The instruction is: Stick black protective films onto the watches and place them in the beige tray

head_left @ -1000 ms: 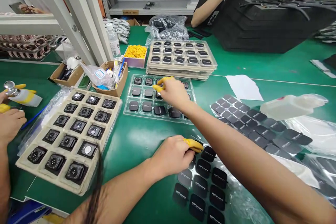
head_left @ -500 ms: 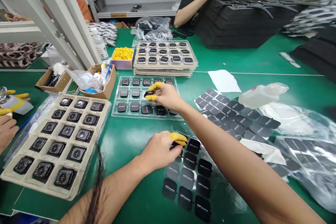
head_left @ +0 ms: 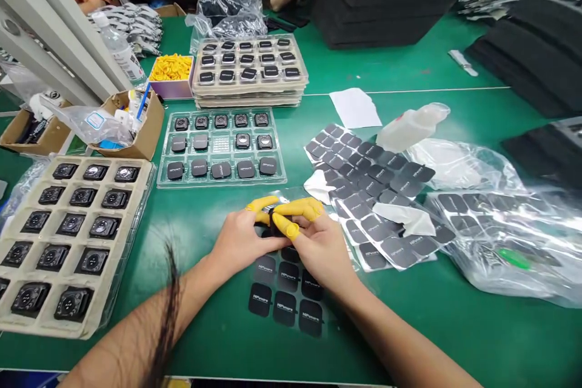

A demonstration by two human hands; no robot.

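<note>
Yellow finger cots cover fingertips on both of my hands. My left hand (head_left: 240, 233) and my right hand (head_left: 321, 239) meet in front of me, their fingers closed round a black smartwatch body (head_left: 275, 222), which they mostly hide. Under them lies a clear sheet of black square HiFuture film stickers (head_left: 285, 308), its upper part covered by my hands. Just beyond is a clear plastic tray (head_left: 221, 144) of watch bodies. Several in it carry black squares on top, and its middle compartment is bare.
On the left stands a beige tray (head_left: 103, 248) of watch bodies. Behind are stacked trays (head_left: 250, 97), a box of yellow finger cots (head_left: 171, 76) and a cardboard box (head_left: 152, 124). To the right lie sticker sheets (head_left: 373, 179), a translucent bottle (head_left: 411, 127) and plastic bags (head_left: 495, 254).
My right hand has brought the watch body from the clear tray back to my left hand, leaving the middle compartment bare. The camera view has shifted; the neighbour's hands at left are out of view.
</note>
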